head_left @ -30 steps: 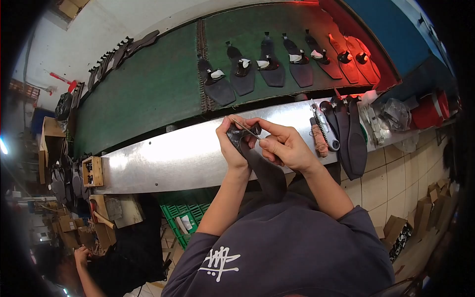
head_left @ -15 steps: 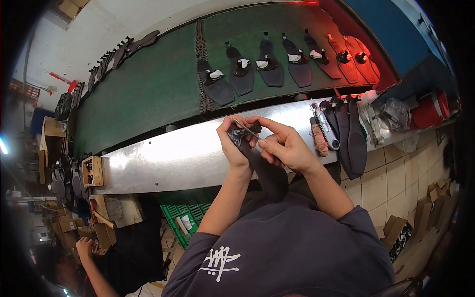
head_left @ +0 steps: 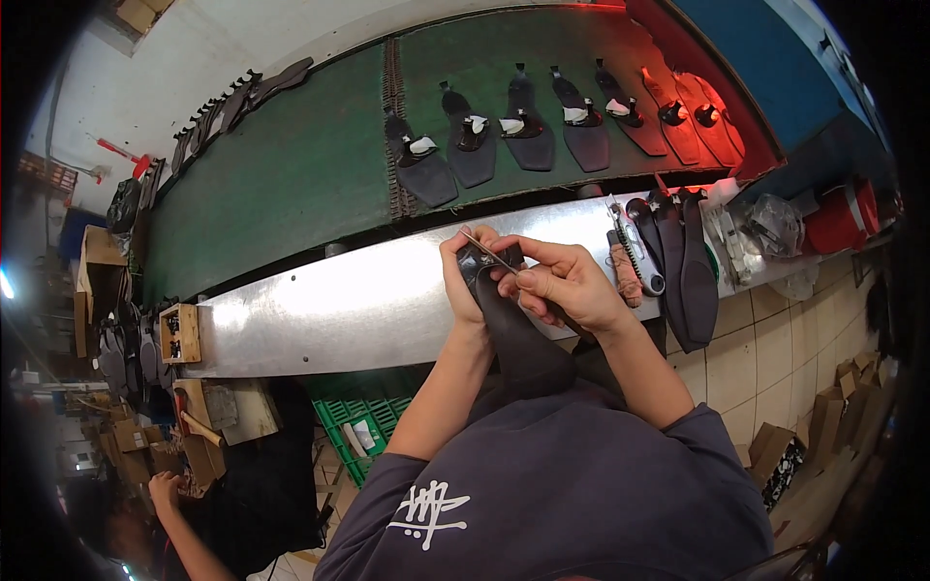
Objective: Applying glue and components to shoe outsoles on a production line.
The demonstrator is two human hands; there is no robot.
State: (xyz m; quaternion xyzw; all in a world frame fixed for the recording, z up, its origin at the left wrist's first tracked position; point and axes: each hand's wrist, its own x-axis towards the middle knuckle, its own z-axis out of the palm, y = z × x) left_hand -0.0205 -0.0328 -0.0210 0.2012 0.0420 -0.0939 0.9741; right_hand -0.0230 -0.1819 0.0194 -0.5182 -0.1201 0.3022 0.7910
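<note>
My left hand (head_left: 459, 290) is closed around the heel end of a dark shoe sole (head_left: 521, 334). The sole's long flat part hangs down toward my shirt. A glossy black heel piece (head_left: 472, 261) shows between my fingers. Pinched in my right hand (head_left: 578, 292) is a thin metal tool (head_left: 491, 253), which slants across the heel end toward my left fingertips. Its exact kind is too small to make out. My right fingers also lie against the sole's edge.
Beyond the metal ledge (head_left: 262, 329), a green conveyor belt (head_left: 291, 184) carries a row of dark soles (head_left: 528, 126). At the right lie a utility knife (head_left: 641, 257), a wrapped stick (head_left: 625, 273) and more soles (head_left: 697, 281). A wooden box (head_left: 180, 334) stands left. A co-worker's arm (head_left: 179, 513) shows lower left.
Both hands have shifted slightly to the right with the sole and the tool. The sole has turned a little, and its lower end now sits farther right.
</note>
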